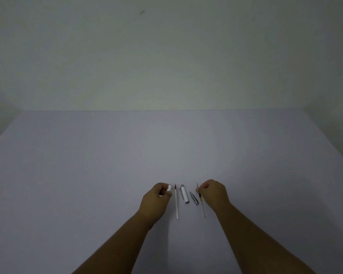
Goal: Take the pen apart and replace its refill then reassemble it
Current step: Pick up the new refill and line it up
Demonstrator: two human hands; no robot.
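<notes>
Left hand (156,196) fingers grip white barrel (169,188); right hand (213,192) fingers pinch refill (201,202).

1. A table (87,165) is seen across the lower half of the view. Its surface is covered in a plain, pale lavender-grey finish. No pattern is shown on it.
2. The far edge of the table is seen as a straight horizontal line where it meets the wall (166,56).
3. The wall is plain and off-white, with a faint greenish cast under dim lighting.
4. A small grey mark (142,12) is noted high on the wall, left of centre. Its nature cannot be determined.
5. Dark areas are visible at the far left and far right margins beside the table; what they are cannot be told.
</notes>
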